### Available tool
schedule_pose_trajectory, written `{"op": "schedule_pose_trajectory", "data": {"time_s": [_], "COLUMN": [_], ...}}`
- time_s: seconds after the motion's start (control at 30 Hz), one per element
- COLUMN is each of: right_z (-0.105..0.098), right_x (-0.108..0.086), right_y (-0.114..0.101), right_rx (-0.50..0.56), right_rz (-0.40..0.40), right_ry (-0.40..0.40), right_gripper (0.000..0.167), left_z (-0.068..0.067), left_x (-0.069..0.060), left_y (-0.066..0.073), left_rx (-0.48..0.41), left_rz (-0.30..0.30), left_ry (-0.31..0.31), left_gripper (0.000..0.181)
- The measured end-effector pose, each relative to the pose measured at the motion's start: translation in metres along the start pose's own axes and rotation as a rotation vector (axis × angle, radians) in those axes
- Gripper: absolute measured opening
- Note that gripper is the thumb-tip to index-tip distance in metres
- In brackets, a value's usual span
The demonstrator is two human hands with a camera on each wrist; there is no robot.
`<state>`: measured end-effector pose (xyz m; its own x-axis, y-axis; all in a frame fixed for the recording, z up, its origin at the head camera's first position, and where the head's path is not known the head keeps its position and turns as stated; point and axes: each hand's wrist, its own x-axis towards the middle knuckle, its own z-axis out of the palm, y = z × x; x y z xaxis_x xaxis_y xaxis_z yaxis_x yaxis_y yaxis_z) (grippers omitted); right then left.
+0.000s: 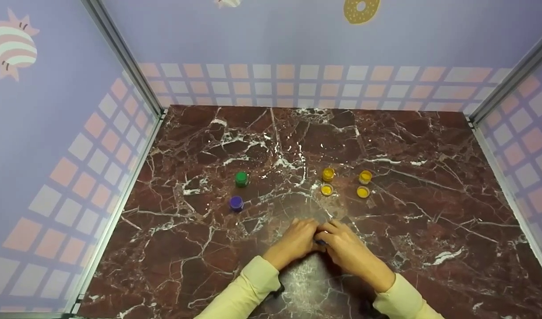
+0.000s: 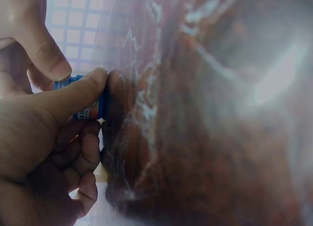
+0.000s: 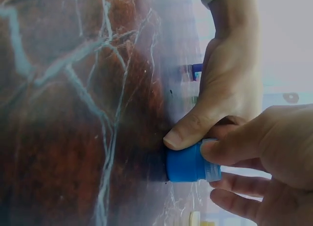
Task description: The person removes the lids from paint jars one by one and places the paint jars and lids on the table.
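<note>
Between my two hands a small blue paint jar [image 3: 186, 166] stands upright on the table; in the head view the fingers hide most of it. My left hand [image 1: 300, 237] grips the jar's body low down, its thumb along the side in the left wrist view. With thumb and fingers, my right hand [image 1: 345, 246] pinches the clear rim of the lid [image 3: 211, 171] at the top. The lid is on the jar. Some right-hand fingers stretch out past the lid in the right wrist view.
Left of centre stand a green paint jar [image 1: 241, 179] and a purple paint jar [image 1: 236, 204]. Farther right are two yellow paint jars, one [image 1: 328, 174] left of the other [image 1: 365, 177], each with a yellow-centred lid [image 1: 327, 190] before it. Patterned walls enclose the marbled table [image 1: 187, 266].
</note>
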<state>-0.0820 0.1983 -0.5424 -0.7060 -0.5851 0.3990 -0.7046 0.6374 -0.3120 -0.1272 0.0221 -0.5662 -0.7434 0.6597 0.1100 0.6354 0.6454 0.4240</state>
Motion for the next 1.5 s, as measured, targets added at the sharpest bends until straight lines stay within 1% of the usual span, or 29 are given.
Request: {"op": "schedule_pose_trajectory", "data": {"time_s": [0.1, 0.27, 0.37, 0.47, 0.53, 0.6, 0.67, 0.73, 0.8, 0.97, 1.1, 1.27, 1.4, 1.5], "right_z": [-0.001, -0.003, -0.004, -0.005, -0.005, -0.006, -0.006, -0.005, -0.005, 0.001, 0.006, 0.01, 0.012, 0.012], "right_x": [-0.001, -0.004, -0.004, -0.003, -0.002, 0.0, 0.002, 0.005, 0.007, 0.01, 0.009, 0.009, 0.008, 0.008], "right_y": [0.001, 0.002, 0.002, 0.001, 0.0, -0.002, -0.004, -0.007, -0.011, -0.021, -0.027, -0.031, -0.031, -0.031], "right_rx": [0.017, 0.083, 0.162, 0.216, 0.201, 0.145, 0.075, 0.01, -0.039, -0.132, -0.223, -0.269, -0.271, -0.263], "right_rz": [0.016, 0.082, 0.139, 0.217, 0.289, 0.372, 0.445, 0.486, 0.496, 0.45, 0.428, 0.438, 0.449, 0.453], "right_ry": [0.0, 0.025, 0.072, 0.143, 0.202, 0.256, 0.287, 0.289, 0.263, 0.174, 0.129, 0.128, 0.137, 0.131], "right_gripper": [0.031, 0.022, 0.019, 0.018, 0.017, 0.015, 0.012, 0.013, 0.018, 0.027, 0.034, 0.038, 0.037, 0.035], "left_z": [0.001, 0.0, -0.001, -0.002, -0.002, -0.001, -0.001, -0.001, -0.001, 0.0, 0.001, 0.001, 0.002, 0.003], "left_x": [-0.001, -0.001, -0.001, -0.001, 0.0, 0.0, 0.0, 0.0, -0.001, -0.002, -0.001, -0.002, -0.002, -0.002], "left_y": [0.0, 0.0, 0.0, 0.0, 0.0, 0.0, -0.001, -0.001, -0.001, -0.001, -0.002, -0.003, -0.004, -0.003], "left_rx": [-0.015, -0.025, -0.023, -0.021, -0.022, -0.026, -0.029, -0.029, -0.02, 0.013, 0.005, -0.031, -0.038, -0.042], "left_rz": [0.004, 0.012, 0.007, 0.005, 0.005, 0.006, 0.004, 0.005, 0.006, 0.028, 0.042, 0.048, 0.05, 0.041], "left_ry": [0.008, 0.011, 0.001, -0.004, -0.003, -0.006, -0.011, -0.007, -0.003, 0.019, 0.021, 0.043, 0.054, 0.047], "left_gripper": [0.038, 0.037, 0.038, 0.04, 0.042, 0.042, 0.042, 0.041, 0.041, 0.038, 0.032, 0.03, 0.031, 0.031]}}
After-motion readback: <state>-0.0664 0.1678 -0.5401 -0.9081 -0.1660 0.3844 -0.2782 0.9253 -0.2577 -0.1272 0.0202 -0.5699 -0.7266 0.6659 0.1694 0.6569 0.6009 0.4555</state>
